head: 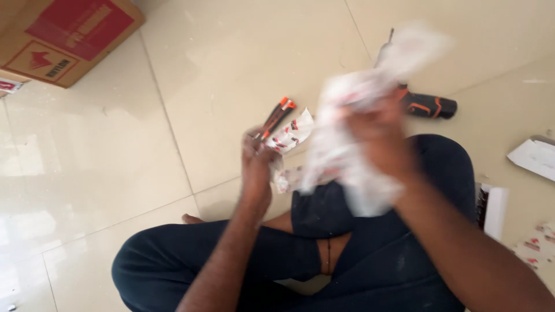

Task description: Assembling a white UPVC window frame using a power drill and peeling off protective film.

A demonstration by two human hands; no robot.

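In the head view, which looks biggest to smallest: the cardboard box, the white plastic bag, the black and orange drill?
1. cardboard box, though cut off by the frame edge.
2. white plastic bag, blurred and nearer the camera, so unsure against the box.
3. black and orange drill, partly hidden behind the bag.

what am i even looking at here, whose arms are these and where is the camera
There is one picture, taken by a camera worn on a person's head and pointing down. The two bare arms are that person's own. They sit cross-legged in dark trousers on a pale tiled floor.

The left hand grips a slim black and orange hand tool together with a scrap of white wrapper printed in red. The right hand holds a larger crumpled clear plastic bag, which is blurred by motion.

On the floor behind the bag lies a black and orange power tool, looking like a cordless drill. A cardboard box sits at the top left. At the right edge are a white paper piece, a small white box by the knee, and another printed wrapper scrap.
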